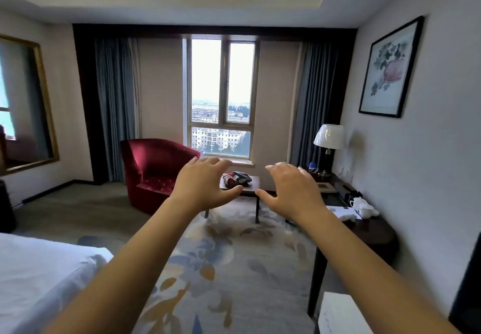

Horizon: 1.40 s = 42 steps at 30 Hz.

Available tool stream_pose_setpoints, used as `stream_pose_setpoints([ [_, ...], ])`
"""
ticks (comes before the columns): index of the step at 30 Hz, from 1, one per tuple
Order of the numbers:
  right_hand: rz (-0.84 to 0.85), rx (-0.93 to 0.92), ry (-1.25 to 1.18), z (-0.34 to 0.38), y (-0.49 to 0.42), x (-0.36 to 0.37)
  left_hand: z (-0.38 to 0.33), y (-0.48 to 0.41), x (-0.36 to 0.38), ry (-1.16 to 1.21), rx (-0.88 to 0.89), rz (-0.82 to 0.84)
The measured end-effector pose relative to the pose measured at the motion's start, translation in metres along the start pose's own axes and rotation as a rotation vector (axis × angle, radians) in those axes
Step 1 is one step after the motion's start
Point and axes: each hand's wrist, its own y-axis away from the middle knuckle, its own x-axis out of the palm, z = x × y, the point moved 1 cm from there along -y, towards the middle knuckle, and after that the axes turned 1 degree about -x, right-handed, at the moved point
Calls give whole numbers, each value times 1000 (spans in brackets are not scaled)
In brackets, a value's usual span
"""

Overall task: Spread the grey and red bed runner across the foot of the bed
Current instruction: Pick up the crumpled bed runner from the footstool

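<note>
The grey and red bed runner (237,178) lies bundled on a small dark side table (253,188) across the room, below the window. Both my arms are stretched out in front of me at chest height. My left hand (205,185) and my right hand (289,190) hover palm down, fingers spread and relaxed, holding nothing. The runner shows in the gap between them, far beyond reach. The white bed (44,279) fills the lower left corner, its corner nearest me.
A red armchair (153,169) stands left of the side table. Along the right wall runs a dark desk (364,229) with a lamp (329,138), teapot and cups (363,207). Patterned carpet (234,268) stretches between the bed and the table. A white box (341,315) sits at lower right.
</note>
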Motion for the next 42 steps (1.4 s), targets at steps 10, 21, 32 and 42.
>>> stream_pose_setpoints([
  [10, -49, 17, 24, -20, -125, 61, 68, -115, 72, 96, 23, -45],
  [21, -22, 25, 8, -68, -246, 153, 110, -232, 166, 107, 4, -19],
  [32, -14, 7, 2, -156, -381, 262, 129, -376, 274, 109, -20, -14],
  [42, -20, -25, 1, -207, -479, 340, 153, -478, 359, 99, -33, 3],
])
